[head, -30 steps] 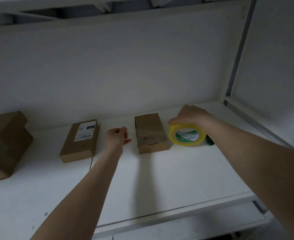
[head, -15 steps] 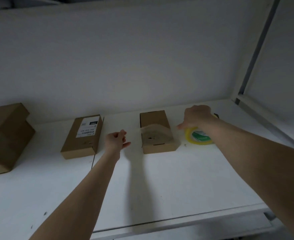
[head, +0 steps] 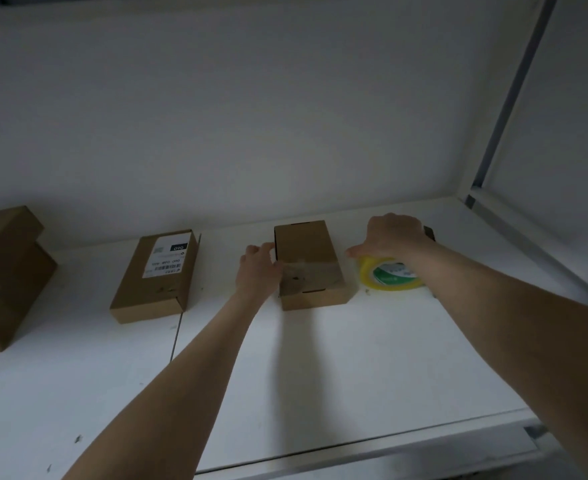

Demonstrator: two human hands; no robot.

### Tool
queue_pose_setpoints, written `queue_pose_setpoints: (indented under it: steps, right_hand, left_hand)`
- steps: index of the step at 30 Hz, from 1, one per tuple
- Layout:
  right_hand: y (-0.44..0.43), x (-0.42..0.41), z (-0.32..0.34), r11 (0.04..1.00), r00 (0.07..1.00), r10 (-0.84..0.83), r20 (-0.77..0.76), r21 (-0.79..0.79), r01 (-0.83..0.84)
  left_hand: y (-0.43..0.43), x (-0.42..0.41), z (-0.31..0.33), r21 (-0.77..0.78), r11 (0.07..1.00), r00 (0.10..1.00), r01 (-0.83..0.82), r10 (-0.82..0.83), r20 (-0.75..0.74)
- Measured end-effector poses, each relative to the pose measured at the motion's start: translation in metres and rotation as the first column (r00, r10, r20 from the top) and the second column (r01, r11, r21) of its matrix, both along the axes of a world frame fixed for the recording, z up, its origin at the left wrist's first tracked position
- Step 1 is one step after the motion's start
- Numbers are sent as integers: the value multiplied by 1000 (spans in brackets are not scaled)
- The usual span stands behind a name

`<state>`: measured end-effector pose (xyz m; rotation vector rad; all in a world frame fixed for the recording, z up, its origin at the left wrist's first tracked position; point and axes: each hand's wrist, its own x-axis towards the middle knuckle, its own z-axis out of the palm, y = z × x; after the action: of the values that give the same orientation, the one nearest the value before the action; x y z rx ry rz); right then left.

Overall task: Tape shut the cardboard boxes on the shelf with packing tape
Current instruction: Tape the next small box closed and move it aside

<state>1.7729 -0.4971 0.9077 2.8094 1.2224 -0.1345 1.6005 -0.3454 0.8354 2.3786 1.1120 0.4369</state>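
A small brown cardboard box (head: pixel 308 252) lies on the white shelf (head: pixel 320 375), with a strip of clear tape (head: pixel 315 273) across its lid near the front. My left hand (head: pixel 258 271) presses against the box's left side, fingers over the tape's end. The yellow roll of packing tape (head: pixel 387 277) lies on the shelf just right of the box. My right hand (head: pixel 391 237) rests on top of the roll and holds it, fingers curled over its far rim. A second brown box (head: pixel 155 278) with a white label lies further left.
Larger brown cardboard boxes (head: pixel 5 275) are stacked at the far left edge. A small dark object (head: pixel 429 233) shows behind my right hand. A grey metal upright (head: pixel 507 95) and the side rail close off the shelf on the right. The white back wall stands right behind the boxes.
The tape stretched between my hands has been laid across the box. My right hand set the roll down beside the box, and my left hand moved right onto the box's left side.
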Motion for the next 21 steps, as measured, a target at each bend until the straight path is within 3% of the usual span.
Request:
queue_pose_setpoints:
  steps: [3, 11, 14, 19, 21]
  right_hand:
    - [-2, 1, 1, 1000, 1000, -9, -19, 13, 9]
    - [-12, 1, 3, 999, 999, -27, -27, 39, 28]
    - [-13, 0, 1, 999, 998, -26, -54, 39, 28]
    - [-15, -4, 0, 999, 997, -37, -73, 35, 40]
    - [-13, -6, -1, 998, 996, -26, -83, 46, 30]
  left_hand:
    - [-2, 5, -1, 40, 999, 983, 16, -9, -183]
    - [2, 10, 14, -16, 997, 993, 74, -75, -90]
    - [0, 11, 20, -87, 994, 992, 72, -80, -97]
    - [-8, 9, 27, -26, 996, 984, 84, -87, -158]
    - [-11, 10, 31, -107, 991, 991, 77, -88, -100]
